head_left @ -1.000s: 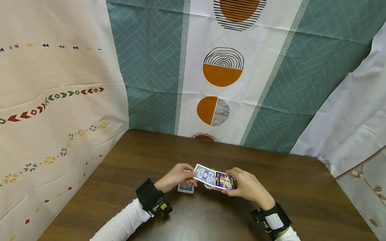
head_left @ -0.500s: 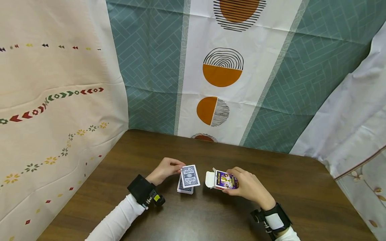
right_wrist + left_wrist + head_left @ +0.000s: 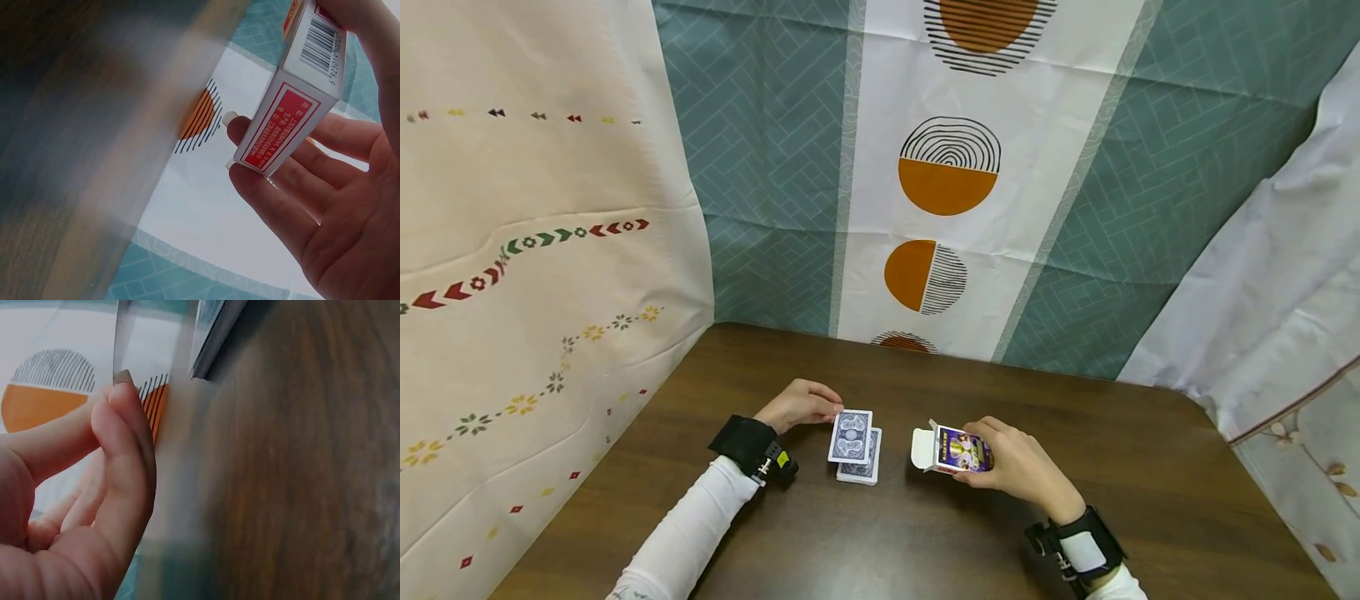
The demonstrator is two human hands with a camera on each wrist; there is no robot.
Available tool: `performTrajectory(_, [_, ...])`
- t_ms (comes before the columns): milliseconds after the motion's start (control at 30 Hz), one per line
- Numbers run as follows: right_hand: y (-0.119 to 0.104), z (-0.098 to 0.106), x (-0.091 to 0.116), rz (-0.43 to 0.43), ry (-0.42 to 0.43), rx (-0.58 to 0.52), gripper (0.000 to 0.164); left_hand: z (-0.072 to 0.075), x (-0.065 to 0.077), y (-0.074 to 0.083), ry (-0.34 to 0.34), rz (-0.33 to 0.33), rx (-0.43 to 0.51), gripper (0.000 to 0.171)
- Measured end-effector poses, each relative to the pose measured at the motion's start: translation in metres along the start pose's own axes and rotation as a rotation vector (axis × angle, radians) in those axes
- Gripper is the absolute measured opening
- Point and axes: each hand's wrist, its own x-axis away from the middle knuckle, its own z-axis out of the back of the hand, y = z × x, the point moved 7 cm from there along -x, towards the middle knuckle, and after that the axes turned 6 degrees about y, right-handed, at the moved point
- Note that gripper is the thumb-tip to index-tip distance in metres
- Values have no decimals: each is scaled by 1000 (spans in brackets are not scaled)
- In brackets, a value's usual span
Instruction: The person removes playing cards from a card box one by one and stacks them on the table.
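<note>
In the head view, my left hand [image 3: 800, 406] pinches a blue-and-white patterned playing card [image 3: 852, 435] by its upper left corner. The card is held back side up above a stack of playing cards [image 3: 859, 472] on the table, covering part of it. Edge-on in the left wrist view, the card runs up from the thumb and fingertip, and the stack [image 3: 215, 337] shows to its right. My right hand [image 3: 1015, 457] grips a purple card box [image 3: 964, 450], its white flap open towards the left. The right wrist view shows the box's red-labelled side and barcode.
The brown wooden table [image 3: 775, 350] lies under both hands. A teal and white patterned cloth [image 3: 775, 208] hangs behind it. White cloths flank it, one on the left [image 3: 550, 333] and another on the right [image 3: 1247, 283].
My left hand drew the card out of the box, carried it left and now has it over the stack. The right hand and box have stayed almost still.
</note>
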Motion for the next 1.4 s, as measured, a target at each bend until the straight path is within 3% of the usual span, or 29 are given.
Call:
performTrajectory(233, [-1,0,-1,13,11,16,59,0,-5,-1,-19,-28,12,30])
performTrajectory(467, [0,0,-1,12,9,20,60,-7,-1,9,45,-88,8,26])
performTrajectory(600, [-1,-3,1,11,2,13,59,-11,1,7,73,-75,-18,24])
performTrajectory(833, [0,-10,7,5,-24,-1,59,-14,7,2,131,-101,-105,20])
performTrajectory(1100, [0,-10,5,9,-25,14,59,-17,10,12,207,-152,-285,13])
performTrajectory(1400, [1,-10,5,3,-28,14,61,-18,8,9,208,-131,-291,11])
